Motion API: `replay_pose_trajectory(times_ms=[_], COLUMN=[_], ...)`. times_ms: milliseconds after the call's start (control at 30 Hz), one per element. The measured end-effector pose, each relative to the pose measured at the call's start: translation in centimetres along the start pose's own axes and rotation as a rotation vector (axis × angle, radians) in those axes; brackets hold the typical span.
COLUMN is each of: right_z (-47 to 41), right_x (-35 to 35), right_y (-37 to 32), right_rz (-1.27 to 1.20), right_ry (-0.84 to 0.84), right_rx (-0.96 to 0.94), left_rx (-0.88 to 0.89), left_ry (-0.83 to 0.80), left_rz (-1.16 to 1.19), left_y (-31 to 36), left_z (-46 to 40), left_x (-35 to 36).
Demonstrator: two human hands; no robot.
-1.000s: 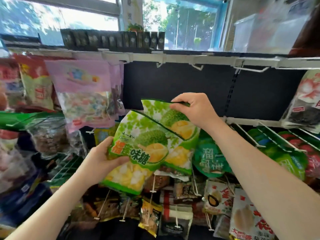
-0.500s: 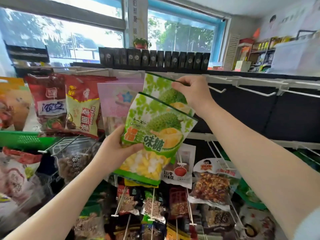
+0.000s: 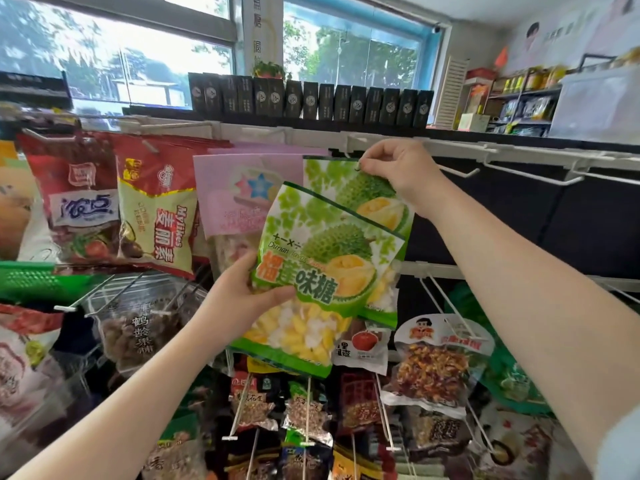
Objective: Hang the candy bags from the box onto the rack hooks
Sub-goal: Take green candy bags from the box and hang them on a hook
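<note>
Two durian candy bags: right hand (image 3: 394, 174) pinches rear bag (image 3: 349, 187) top; left hand (image 3: 242, 299) grips front bag (image 3: 322, 278). Align hang-hole with hook (image 3: 349, 148) at 12 o'clock, slide on.

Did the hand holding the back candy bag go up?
Yes. The right hand lifted the back bag up to the top rail.

Windows (image 3: 131, 64), 11 to 12 o'clock, daylit, trees outside. Blue frame (image 3: 429, 60), 1 o'clock. Wall shelves (image 3: 519, 98), 2 o'clock. White ceiling (image 3: 485, 8), 1 o'clock.
</note>
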State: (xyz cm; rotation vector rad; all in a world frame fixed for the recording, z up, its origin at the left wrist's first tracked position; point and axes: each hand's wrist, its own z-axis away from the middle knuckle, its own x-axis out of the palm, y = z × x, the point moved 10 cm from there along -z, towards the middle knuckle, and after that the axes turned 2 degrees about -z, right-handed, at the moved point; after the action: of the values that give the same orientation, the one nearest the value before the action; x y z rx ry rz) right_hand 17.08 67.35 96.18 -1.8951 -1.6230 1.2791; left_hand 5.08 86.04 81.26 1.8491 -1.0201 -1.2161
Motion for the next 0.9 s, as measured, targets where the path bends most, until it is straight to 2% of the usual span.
replay_pose_trajectory(times_ms=[167, 267, 367, 467, 533, 600, 667, 767, 900], right_z=[-2.3, -3.0, -2.2, 2.1, 4.2, 5.5, 6.2, 6.3, 5.2], right_x=[-0.5, -0.1, -0.6, -0.9, -0.1, 1.2, 1.5, 1.2, 1.0], right_y=[-0.9, -0.4, -0.3, -1.8, -1.5, -1.1, -1.2, -1.8, -2.5], right_rz=[0.643, 0.796, 0.727, 0.434, 0.272, 0.296, 0.352, 0.375, 0.329], right_ry=[0.191, 0.235, 0.334, 0.385, 0.212, -0.029, -0.171, -0.155, -0.076], right_rx=[-0.097, -0.074, -0.120, -0.277, -0.221, -0.132, -0.113, -0.144, -0.115], left_rx=[-0.008, 0.018, 0.021, 0.035, 0.062, 0.080, 0.081, 0.091, 0.099], left_ry=[-0.029, -0.064, -0.041, 0.005, 0.017, 0.014, 0.037, 0.075, 0.042], left_rz=[-0.061, -0.131, -0.082, 0.012, 0.006, 0.001, 0.040, 0.122, 0.155], left_y=[-0.7, -0.8, -0.8, -0.3, 0.3, 0.8, 0.9, 1.0, 0.9], left_z=[-0.4, -0.3, -0.3, -0.5, -0.7, -1.0, -1.4, -1.9, -2.2], left_x=[0.6, 0.9, 0.6, 0.5, 0.8, 1.3, 1.5, 1.9, 3.0])
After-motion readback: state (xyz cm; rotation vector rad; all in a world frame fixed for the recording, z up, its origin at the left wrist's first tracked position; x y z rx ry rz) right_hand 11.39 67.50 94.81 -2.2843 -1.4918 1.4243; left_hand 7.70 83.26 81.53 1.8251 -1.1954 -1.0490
